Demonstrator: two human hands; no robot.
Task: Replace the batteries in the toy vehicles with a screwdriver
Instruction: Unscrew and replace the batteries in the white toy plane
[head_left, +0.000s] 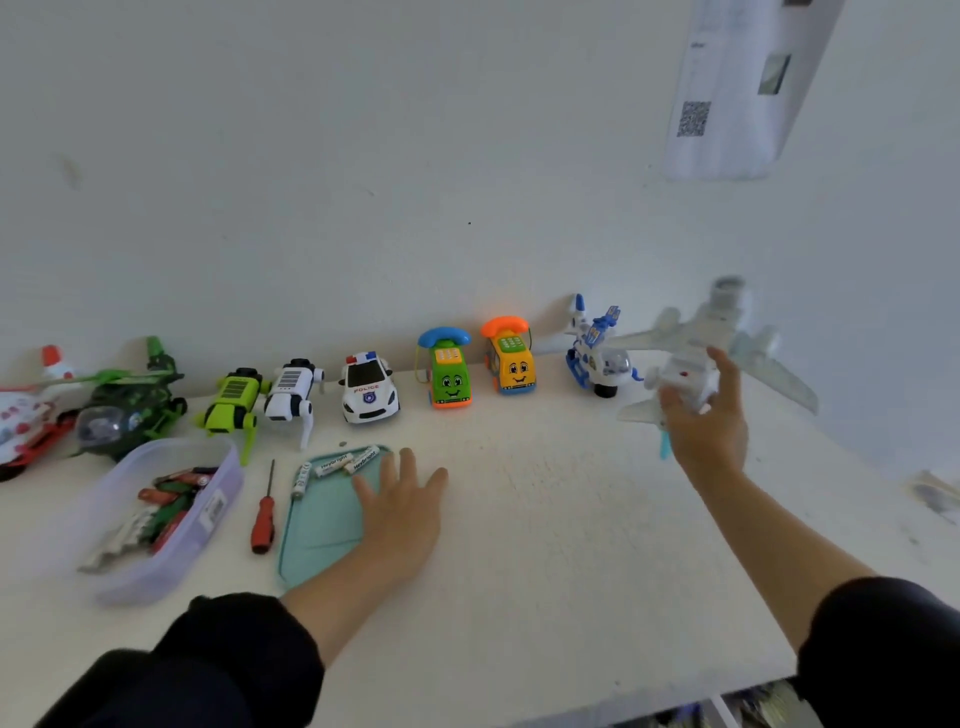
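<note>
At the far left of the white table (519, 571) stands a red and white toy helicopter (26, 415), cut by the picture's edge; just beside it is a dark green toy helicopter (130, 405); in front of them lies a clear purple box (208, 525) holding used batteries (161, 512), red, green and silver. Next in the row by the wall come a lime green robot dog (231, 405), a white robot dog (293, 395), and a white police car (369, 389); in front of the dogs the red-handled screwdriver (263, 514) lies on the table, untouched, between the box and a teal tray (322, 530). Three white batteries (343, 462) lie at the far end of the tray.

Your left hand (405, 514) rests flat, palm down, half on the tray's right edge and half on the table; its fingers are spread and it grips nothing. Farther right stand a green phone car (449, 379) and an orange phone car (511, 364), then a blue and white toy helicopter (597, 353). Your right hand (706, 415) holds a white toy airplane (696, 348) up above the table, belly toward you; the fingers wrap its body; the airplane is blurred. Both sleeves are black.
</note>
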